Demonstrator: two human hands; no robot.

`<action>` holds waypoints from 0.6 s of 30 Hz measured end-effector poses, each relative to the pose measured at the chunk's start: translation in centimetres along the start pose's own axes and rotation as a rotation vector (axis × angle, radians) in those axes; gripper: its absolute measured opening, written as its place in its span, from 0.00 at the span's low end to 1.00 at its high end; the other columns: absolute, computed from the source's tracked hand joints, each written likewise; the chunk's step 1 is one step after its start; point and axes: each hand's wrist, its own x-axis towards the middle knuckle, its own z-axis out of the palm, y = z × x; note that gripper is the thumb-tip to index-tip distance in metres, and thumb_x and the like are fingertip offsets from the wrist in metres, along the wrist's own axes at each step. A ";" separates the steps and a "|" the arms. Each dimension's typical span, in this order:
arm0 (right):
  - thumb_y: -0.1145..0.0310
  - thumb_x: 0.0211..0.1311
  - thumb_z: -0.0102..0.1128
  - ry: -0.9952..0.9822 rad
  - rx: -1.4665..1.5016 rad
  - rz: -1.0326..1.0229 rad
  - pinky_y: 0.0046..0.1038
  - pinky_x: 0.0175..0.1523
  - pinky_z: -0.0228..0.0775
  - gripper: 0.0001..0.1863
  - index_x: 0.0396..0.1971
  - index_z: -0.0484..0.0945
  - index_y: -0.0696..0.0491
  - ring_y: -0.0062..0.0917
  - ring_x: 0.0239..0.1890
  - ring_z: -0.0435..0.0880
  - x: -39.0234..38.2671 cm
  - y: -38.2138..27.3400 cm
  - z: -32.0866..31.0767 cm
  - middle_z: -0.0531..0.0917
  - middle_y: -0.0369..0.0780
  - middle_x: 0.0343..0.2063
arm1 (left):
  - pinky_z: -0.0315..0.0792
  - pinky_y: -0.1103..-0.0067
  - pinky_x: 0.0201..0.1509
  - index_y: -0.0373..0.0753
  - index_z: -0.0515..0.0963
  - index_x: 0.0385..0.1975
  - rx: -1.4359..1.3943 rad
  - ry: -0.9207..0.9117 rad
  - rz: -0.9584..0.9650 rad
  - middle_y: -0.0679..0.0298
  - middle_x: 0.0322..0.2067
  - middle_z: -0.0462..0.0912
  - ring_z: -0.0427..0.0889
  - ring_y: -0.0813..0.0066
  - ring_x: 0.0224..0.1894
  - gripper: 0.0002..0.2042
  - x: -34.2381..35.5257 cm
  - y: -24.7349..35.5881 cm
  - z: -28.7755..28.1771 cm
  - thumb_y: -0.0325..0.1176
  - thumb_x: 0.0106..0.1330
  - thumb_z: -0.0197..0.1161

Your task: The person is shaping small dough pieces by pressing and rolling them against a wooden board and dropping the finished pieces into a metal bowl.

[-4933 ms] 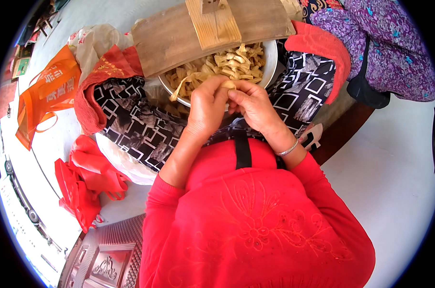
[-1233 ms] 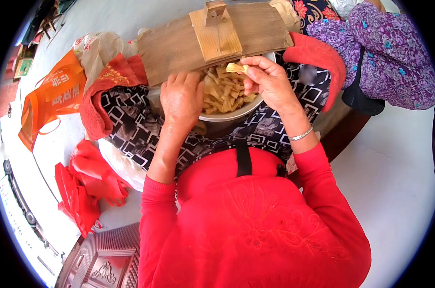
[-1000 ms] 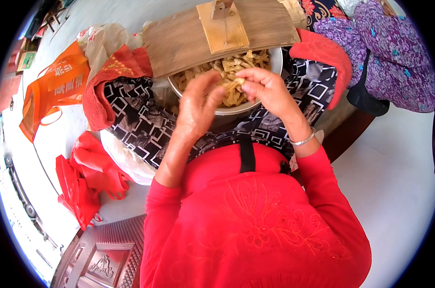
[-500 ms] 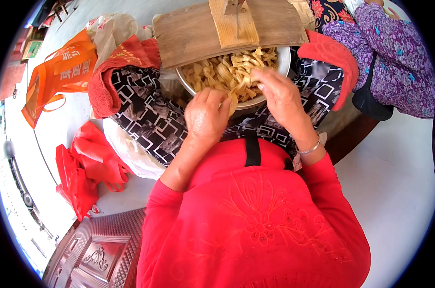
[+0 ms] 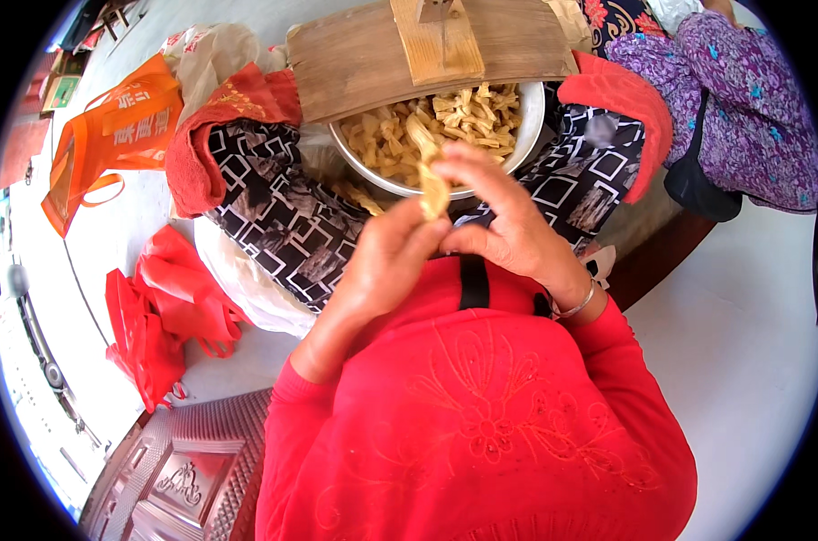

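With my left hand [image 5: 386, 257] I am pinching the lower end of one pale yellow strip [image 5: 433, 191] between thumb and fingers; the strip is seen over the near rim of the metal basin [image 5: 533, 126]. My right hand [image 5: 515, 224] is curved beside it, thumb and forefinger well apart; I cannot tell if its fingertips touch the strip. Many similar yellow pieces [image 5: 477, 117] lie in the basin, behind which is a wooden board [image 5: 337, 68].
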 end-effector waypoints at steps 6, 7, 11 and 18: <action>0.63 0.48 0.73 0.287 -0.217 -0.312 0.36 0.59 0.65 0.35 0.56 0.69 0.58 0.38 0.56 0.73 1.2 -3.5 -0.7 0.73 0.47 0.54 | 0.68 0.77 0.29 0.34 0.75 0.38 0.034 -0.060 0.318 0.64 0.25 0.75 0.76 0.73 0.25 0.12 -1.2 9.3 -1.9 0.38 0.70 0.55; 0.66 0.50 0.71 0.322 -0.167 -0.339 0.36 0.58 0.65 0.33 0.56 0.69 0.58 0.38 0.54 0.75 1.7 -4.2 -0.4 0.75 0.47 0.52 | 0.69 0.74 0.27 0.33 0.75 0.38 0.087 -0.145 0.416 0.60 0.25 0.76 0.78 0.66 0.24 0.12 -1.2 10.0 -1.6 0.38 0.69 0.56; 0.72 0.57 0.63 -0.038 0.076 -0.207 0.28 0.43 0.71 0.16 0.46 0.75 0.58 0.32 0.38 0.81 2.3 -6.5 -2.4 0.81 0.41 0.38 | 0.65 0.78 0.17 0.30 0.76 0.26 0.243 -0.261 0.856 0.63 0.19 0.77 0.75 0.71 0.16 0.18 -0.3 13.1 -2.6 0.44 0.63 0.62; 0.72 0.59 0.61 -0.298 0.039 0.311 0.22 0.27 0.63 0.06 0.33 0.77 0.60 0.19 0.21 0.71 -0.6 -5.4 -8.6 0.72 0.38 0.19 | 0.62 0.89 0.28 0.31 0.77 0.28 0.552 0.860 0.514 0.69 0.22 0.75 0.67 0.89 0.25 0.02 -1.1 10.0 -8.2 0.21 0.63 0.61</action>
